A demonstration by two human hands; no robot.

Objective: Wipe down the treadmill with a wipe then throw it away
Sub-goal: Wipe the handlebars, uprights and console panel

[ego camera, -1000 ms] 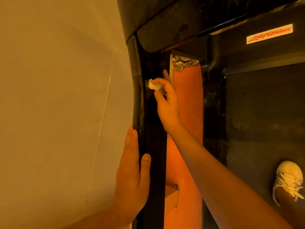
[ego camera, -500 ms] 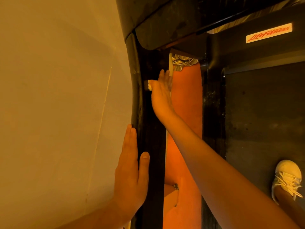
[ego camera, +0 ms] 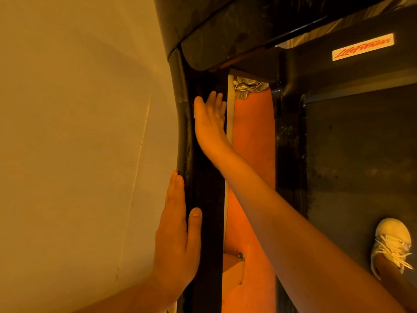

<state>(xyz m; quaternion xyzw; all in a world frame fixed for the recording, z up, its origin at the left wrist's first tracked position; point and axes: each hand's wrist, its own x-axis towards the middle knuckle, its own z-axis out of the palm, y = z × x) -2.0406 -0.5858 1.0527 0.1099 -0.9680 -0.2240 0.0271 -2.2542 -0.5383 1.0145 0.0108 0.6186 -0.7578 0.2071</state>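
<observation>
The treadmill's black upright (ego camera: 204,199) runs down the middle, with its dark belt (ego camera: 361,166) at the right. My right hand (ego camera: 211,119) reaches far along the upright and lies flat against it, fingers straight. No wipe shows; if it is there, that palm hides it. My left hand (ego camera: 178,233) rests flat, fingers straight, where the pale wall (ego camera: 79,132) meets the upright's edge, thumb on the black surface.
The console's dark underside (ego camera: 225,30) overhangs at the top. An orange floor strip (ego camera: 252,132) lies between upright and deck, with crumpled silver material (ego camera: 248,86) at its far end. A white label (ego camera: 362,46) sits above the belt. A pale laced shoe (ego camera: 391,242) stands on the belt.
My right hand went from pinching the white wipe with curled fingers to lying flat on the upright, and the wipe has gone out of sight. My left hand has stayed put.
</observation>
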